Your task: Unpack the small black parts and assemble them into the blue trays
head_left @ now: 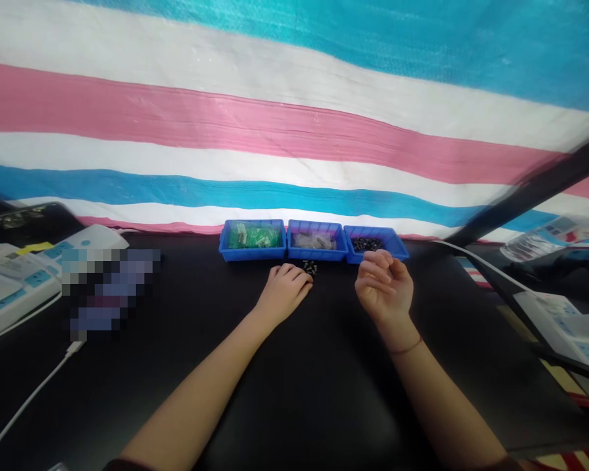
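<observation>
My left hand (285,292) lies palm down on the black tabletop, fingers stretched forward beside a small pile of little dark pieces (311,267). My right hand (383,284) is raised in front of the right blue bin (397,247), its fingers curled and the thumb drawn in against them. Whatever may be between those fingertips is too small to make out. More small dark pieces (367,244) fill that bin. The middle blue bin (319,253) holds clear plastic pieces or bags, and the left blue bin (252,254) holds green and clear packets.
On the left are white power strips (91,242), a blurred-out device (112,291) and a white cable (34,400). A dark slanted bar (525,186) and another power strip (564,320) are on the right. Striped sheeting (275,124) hangs behind the table.
</observation>
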Motion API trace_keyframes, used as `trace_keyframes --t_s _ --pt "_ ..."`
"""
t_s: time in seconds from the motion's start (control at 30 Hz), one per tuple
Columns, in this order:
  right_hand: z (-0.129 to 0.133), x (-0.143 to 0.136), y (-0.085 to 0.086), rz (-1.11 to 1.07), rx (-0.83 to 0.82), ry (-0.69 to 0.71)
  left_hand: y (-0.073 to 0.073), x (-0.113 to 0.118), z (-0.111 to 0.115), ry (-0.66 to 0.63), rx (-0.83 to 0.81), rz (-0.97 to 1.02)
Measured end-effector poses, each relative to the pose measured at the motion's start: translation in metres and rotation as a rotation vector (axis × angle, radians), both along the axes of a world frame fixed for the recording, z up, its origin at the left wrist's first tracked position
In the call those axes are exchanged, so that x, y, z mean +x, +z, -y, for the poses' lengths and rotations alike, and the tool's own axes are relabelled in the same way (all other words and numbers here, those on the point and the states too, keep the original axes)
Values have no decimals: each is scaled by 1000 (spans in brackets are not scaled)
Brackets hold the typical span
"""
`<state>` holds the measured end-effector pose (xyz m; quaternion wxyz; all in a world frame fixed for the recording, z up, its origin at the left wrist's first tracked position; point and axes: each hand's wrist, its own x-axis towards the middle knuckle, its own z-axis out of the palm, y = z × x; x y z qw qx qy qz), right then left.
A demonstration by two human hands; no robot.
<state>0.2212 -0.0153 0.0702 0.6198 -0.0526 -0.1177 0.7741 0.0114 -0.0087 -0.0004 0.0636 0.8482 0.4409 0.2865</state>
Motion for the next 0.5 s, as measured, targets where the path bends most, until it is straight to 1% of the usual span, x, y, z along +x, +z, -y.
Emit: trace_keyframes --t_s 0.07,0.1,0.2,0.27,0.3,0.33,0.4,0.5 --pt "-3 -3 -4 181 -25 -29 1 -1 0 -6 -8 67" --pt "-5 -5 -8 316 -47 -36 2 -1 0 -11 -10 120" --pt "-10 -16 -25 845 -117 -34 4 -3 0 -36 -8 309" --pt "-11 -24 -36 1167 -74 -14 5 -4 0 -47 -4 403" --pt "-11 -28 -40 1263 -16 1 6 -5 0 -51 -3 431" --pt "-10 -31 -43 1325 47 18 6 -4 0 -56 -1 450" --pt "-7 -34 -45 1370 153 43 6 -4 1 -73 6 469" --pt "-4 -35 -44 1379 203 23 4 -2 1 -95 6 484"
